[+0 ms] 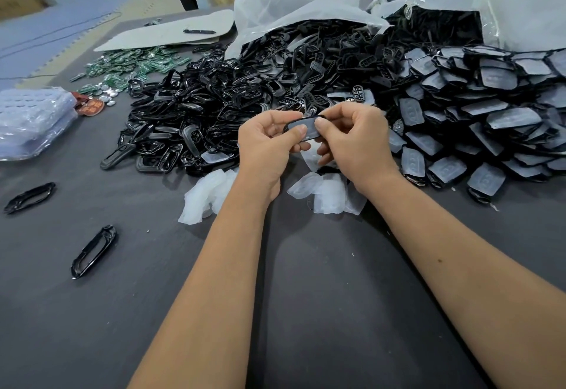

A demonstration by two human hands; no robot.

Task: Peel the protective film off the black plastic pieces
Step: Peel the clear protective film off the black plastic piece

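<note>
Head view: we hold one black plastic piece [306, 129] up over the dark table [306, 281], in front of the heaps of parts. Our left hand [266, 143] grips its left end, fingers curled behind and thumb pressed on the pale film face. Our right hand [352, 137] pinches the right end in the same way, its thumb tip on the film near the edge. The protective film [301, 127] appears to lie flat on the piece, so we judge the step in hand to be starting the peel, with no corner plainly lifted yet. The next move calls for a thumbnail to catch the film's edge and raise a tab, while the other hand keeps the piece steady. Crumpled peeled films [324, 192] lie on the table just below our hands. Film-covered pieces [490, 119] are heaped to the right; a pile of glossy black frames [199, 106] lies to the left.
</note>
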